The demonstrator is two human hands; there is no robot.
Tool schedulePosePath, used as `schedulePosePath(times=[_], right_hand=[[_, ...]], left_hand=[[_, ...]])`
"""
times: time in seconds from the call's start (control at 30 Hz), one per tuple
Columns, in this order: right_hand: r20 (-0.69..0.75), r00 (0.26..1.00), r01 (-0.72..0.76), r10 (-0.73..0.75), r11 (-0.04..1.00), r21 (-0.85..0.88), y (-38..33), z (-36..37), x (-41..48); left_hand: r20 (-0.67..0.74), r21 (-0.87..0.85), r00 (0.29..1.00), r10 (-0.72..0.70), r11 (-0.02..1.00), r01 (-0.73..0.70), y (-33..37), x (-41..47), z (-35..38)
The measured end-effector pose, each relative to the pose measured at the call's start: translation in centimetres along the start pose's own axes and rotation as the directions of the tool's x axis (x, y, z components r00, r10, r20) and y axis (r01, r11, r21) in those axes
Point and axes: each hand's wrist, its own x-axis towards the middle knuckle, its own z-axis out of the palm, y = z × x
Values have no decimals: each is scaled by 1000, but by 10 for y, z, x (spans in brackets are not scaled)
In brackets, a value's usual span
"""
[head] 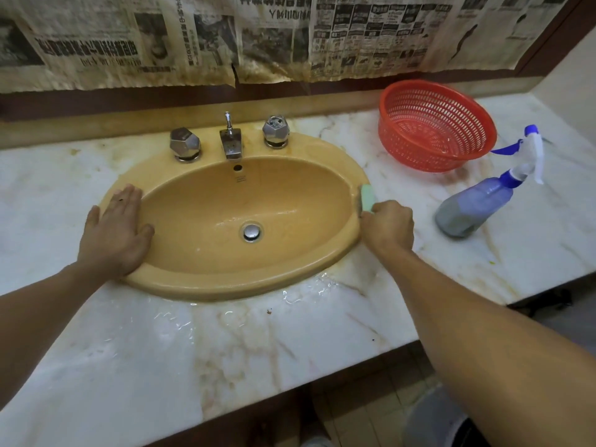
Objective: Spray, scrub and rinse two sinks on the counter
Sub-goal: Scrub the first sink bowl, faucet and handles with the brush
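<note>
Sink [225,287]: yellow oval basin, wet inside; second sink not in view.
Left hand [117,227]: flat, fingers straight, pressing on sink's left rim.
Right hand [388,225]: curled round green sponge [367,196], sponge against sink's right rim.
Spray bottle [480,201]: upright, right of sink, near scrubbing arm.
Counter [225,343]: water pooled in front of sink.
Risks, judged: outward stroke may knock bottle over; bracing palm may slide on slick rim; sponge may skid off rim onto wet marble.
</note>
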Motion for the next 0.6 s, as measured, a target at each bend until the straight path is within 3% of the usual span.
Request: schedulePosePath(times=[0.17,0.4,0.6], right_hand=[[46,979,204,-199,951,-232,-45,2,45],[156,922,384,-355,891,-240,-105,31,75],[270,813,579,-516,760,-295,-149,58,61]], left_hand=[[-14,-21,1000,27,999,-27,-9,10,1],[-46,-85,997,66,994,-69,-18,25,4],[-83,-193,995,61,978,-76,-18,29,0]])
